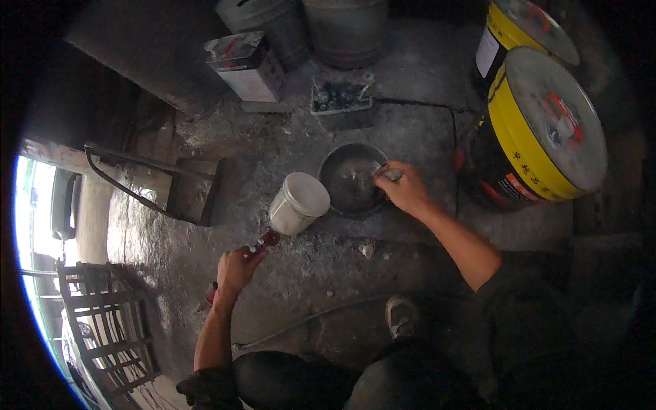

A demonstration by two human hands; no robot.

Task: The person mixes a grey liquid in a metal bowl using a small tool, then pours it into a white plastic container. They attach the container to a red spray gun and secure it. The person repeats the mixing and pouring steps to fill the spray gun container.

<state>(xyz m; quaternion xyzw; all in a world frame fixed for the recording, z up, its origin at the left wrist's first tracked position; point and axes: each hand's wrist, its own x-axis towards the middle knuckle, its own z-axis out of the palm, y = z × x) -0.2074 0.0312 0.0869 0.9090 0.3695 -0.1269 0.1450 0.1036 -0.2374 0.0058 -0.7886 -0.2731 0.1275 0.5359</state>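
My left hand (236,268) is closed around a dark red tool (270,238). One end of the tool reaches toward the base of a white plastic bucket (292,212), and another red part shows behind the wrist; its exact kind is unclear. Right of the bucket sits a round dark basin (348,179) with a greyish, wet-looking inside. Over the basin's right rim my right hand (407,190) has its fingers curled together around a small, pale thing (392,174) that I cannot make out.
Black-and-yellow drums (540,130) stand at the right. Farther back are a rectangular can (246,68), grey drums (345,31) and a square dirty tray (342,102). A metal dustpan-like scoop (188,191) lies left. A hose (307,318) crosses the floor near my shoe (401,316).
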